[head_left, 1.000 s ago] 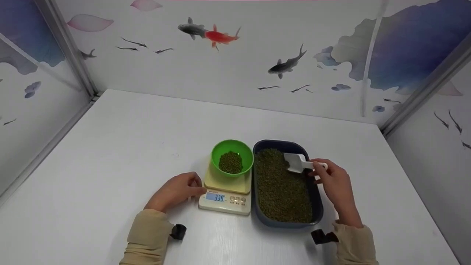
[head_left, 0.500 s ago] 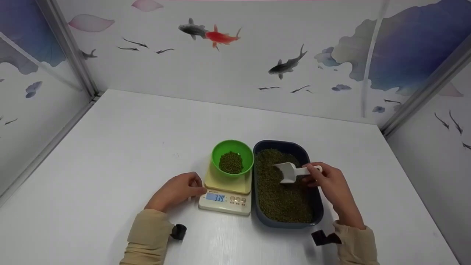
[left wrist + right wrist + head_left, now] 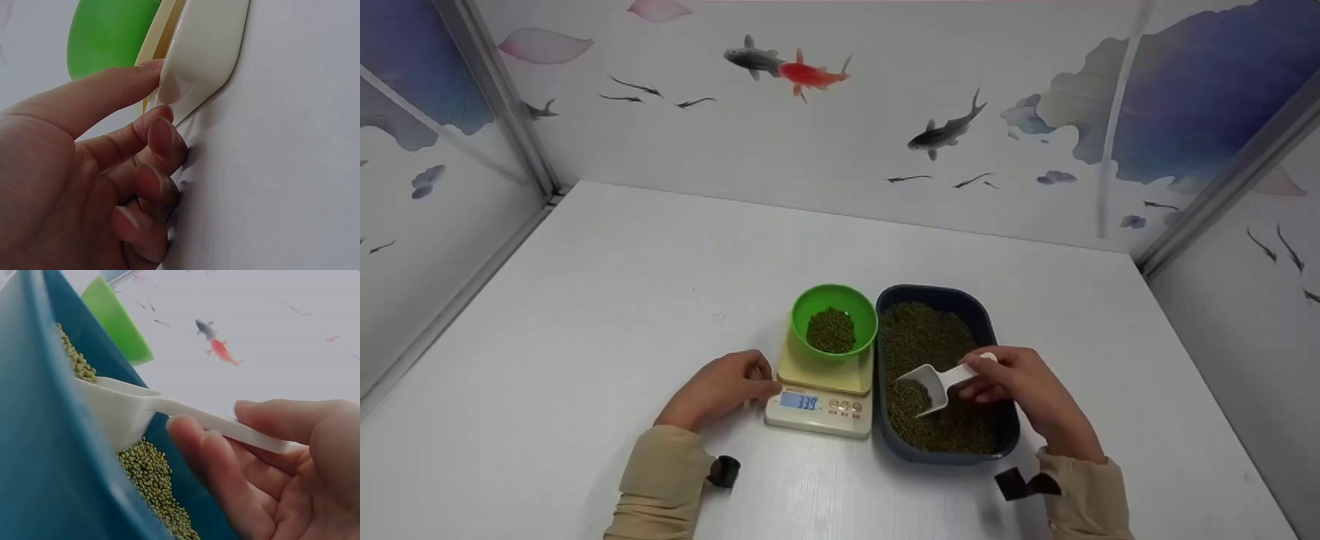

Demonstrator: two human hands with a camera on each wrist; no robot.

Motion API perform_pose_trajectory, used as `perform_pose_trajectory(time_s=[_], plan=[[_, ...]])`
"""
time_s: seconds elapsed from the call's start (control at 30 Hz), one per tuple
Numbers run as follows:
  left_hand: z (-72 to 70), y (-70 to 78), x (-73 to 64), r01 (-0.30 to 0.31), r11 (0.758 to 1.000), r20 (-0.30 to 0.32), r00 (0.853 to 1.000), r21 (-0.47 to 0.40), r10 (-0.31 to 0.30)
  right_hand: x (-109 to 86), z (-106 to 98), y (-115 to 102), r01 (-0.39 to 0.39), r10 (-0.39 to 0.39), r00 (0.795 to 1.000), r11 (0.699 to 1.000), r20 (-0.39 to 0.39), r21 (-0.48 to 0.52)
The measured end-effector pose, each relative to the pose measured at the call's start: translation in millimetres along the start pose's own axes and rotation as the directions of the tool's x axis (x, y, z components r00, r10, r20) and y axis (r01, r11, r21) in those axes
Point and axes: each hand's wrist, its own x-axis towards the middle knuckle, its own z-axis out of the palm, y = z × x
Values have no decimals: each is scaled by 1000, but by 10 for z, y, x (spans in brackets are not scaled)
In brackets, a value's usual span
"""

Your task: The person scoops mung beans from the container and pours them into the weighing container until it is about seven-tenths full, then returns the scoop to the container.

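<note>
My right hand [image 3: 1014, 384] pinches the handle of a white plastic scoop [image 3: 958, 375] between thumb and fingers. The scoop's mouth points left and dips into mung beans [image 3: 151, 475] in a deep blue tub [image 3: 910, 451]. Left of the tub, a kitchen scale [image 3: 817, 424] carries a green bowl [image 3: 861, 311] with a small heap of the beans inside. Beside the scale's front left corner is my left hand [image 3: 725, 384]. In the left wrist view its thumb touches the side of the scale, and the other fingers lie loosely curled on the table.
The scale's lit display [image 3: 799, 402] faces me, and the scale stands close against the tub's left wall. A white table [image 3: 607, 300] extends around them. White panels [image 3: 840, 150] painted with fish enclose its back and sides.
My right hand has brought the scoop from the tub's upper right down and left, with its mouth now lower into the beans. The left hand, scale and bowl stay put.
</note>
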Motion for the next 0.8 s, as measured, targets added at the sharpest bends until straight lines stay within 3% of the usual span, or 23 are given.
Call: perform_pose_trajectory(time_s=[0.13, 0.37, 0.57, 0.8], plan=[[-4, 5, -6, 2, 1000, 3, 1000, -8, -2, -2, -13, 6, -15, 15, 1000, 1000, 2, 16], [-18, -78, -71, 50, 999, -4, 999, -4, -50, 31, 35, 80, -51, 52, 999, 990, -1, 132], [-3, -79, -52, 16, 1000, 3, 1000, -17, -16, 25, -35, 129, -63, 73, 996, 981, -46, 183], [4, 12, 12, 11, 1000, -7, 1000, 10, -11, -28, -117, 46, -37, 46, 998, 981, -44, 192]])
